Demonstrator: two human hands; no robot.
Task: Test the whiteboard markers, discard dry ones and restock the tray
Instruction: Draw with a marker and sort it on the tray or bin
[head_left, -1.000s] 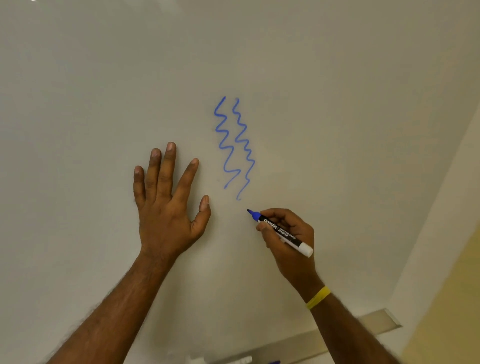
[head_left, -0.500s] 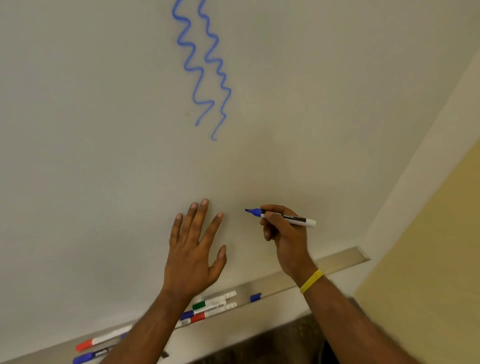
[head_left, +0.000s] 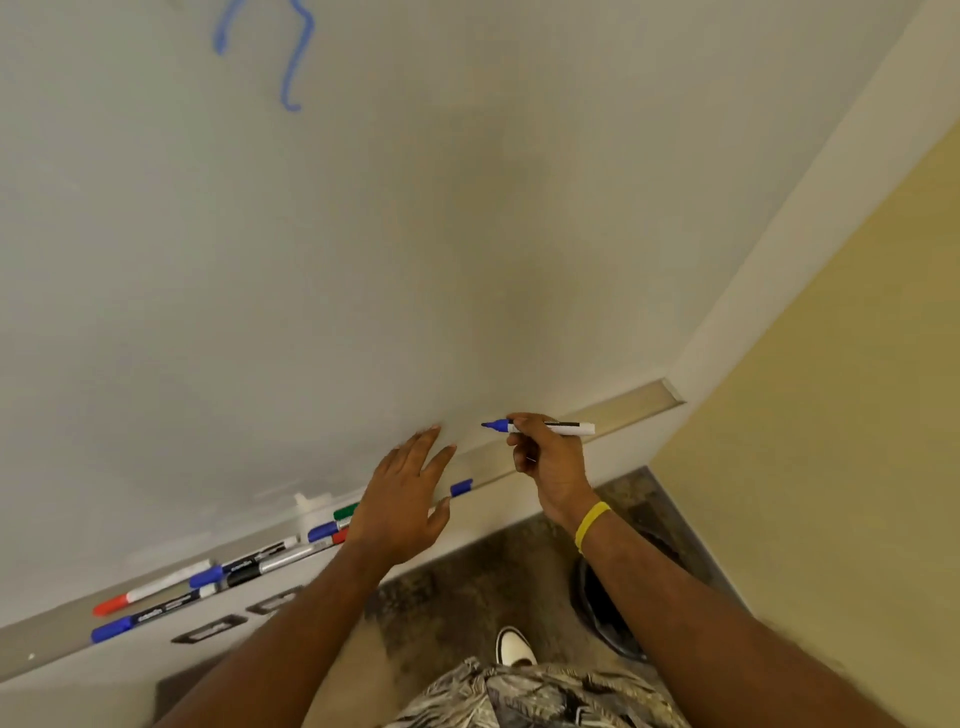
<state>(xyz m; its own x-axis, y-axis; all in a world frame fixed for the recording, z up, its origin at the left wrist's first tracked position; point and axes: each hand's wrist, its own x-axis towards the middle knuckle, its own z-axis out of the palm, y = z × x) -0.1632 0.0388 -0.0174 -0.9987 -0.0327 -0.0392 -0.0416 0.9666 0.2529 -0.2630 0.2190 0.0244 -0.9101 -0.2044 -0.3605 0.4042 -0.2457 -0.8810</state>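
Right hand (head_left: 551, 461) pinches an uncapped blue-tipped marker (head_left: 569, 427), white barrel, black label.

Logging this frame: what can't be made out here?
Head view:
- Blue squiggles: upper parts cut off by the top edge.
- Green marker and neighbours in the tray: partly hidden by the left hand.
- Print on the blue marker: too small, partly covered by the right hand.
- Dark round thing on the floor: crossed by the right forearm.

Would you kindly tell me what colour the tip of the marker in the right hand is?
Blue, on the marker; the head view shows it best.
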